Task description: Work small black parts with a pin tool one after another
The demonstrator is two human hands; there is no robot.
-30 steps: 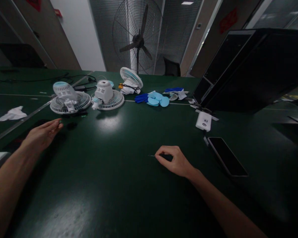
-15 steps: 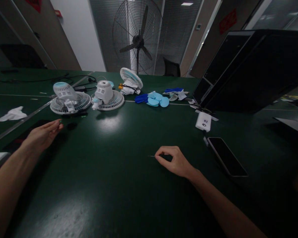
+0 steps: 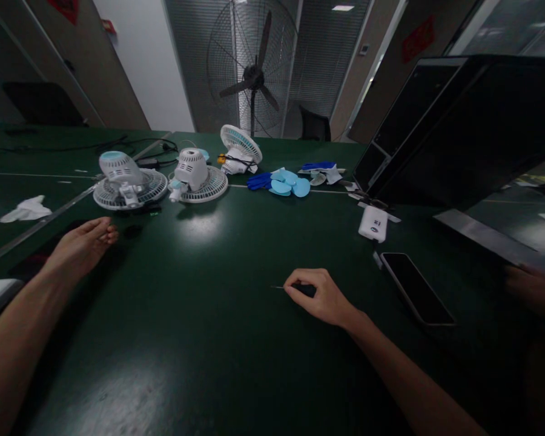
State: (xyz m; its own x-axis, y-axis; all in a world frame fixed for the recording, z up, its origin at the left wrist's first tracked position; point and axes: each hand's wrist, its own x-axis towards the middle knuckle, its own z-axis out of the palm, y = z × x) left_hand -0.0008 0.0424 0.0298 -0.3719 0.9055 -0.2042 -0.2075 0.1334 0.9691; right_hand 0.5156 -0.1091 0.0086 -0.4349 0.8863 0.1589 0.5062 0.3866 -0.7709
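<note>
My right hand (image 3: 320, 295) is closed around the black handle of a screwdriver (image 3: 305, 289), low over the table. Its thin metal shaft points left from my fingertips. On the left, my left hand (image 3: 84, 242) has its fingers curled together; what is in them, if anything, is hidden. A small round dark thing (image 3: 131, 231) lies just right of those fingers. Behind this hand sits a small white desk fan (image 3: 123, 175), face down, with a tiny green piece (image 3: 154, 213) near it. A second white fan (image 3: 193, 172) lies beside it.
At the back are another white fan (image 3: 240, 154), light-blue fan blades (image 3: 290, 181) and blue gloves (image 3: 258, 180). To the right lie a white device (image 3: 373, 224) and a phone (image 3: 416, 287), below a large black monitor (image 3: 472, 130). Another person's blurred hand (image 3: 533, 289) shows at far right.
My left fingers have curled further, and the small green piece at their tips no longer shows. Another person's hand and a grey panel have come into view at right. My right hand stays put.
</note>
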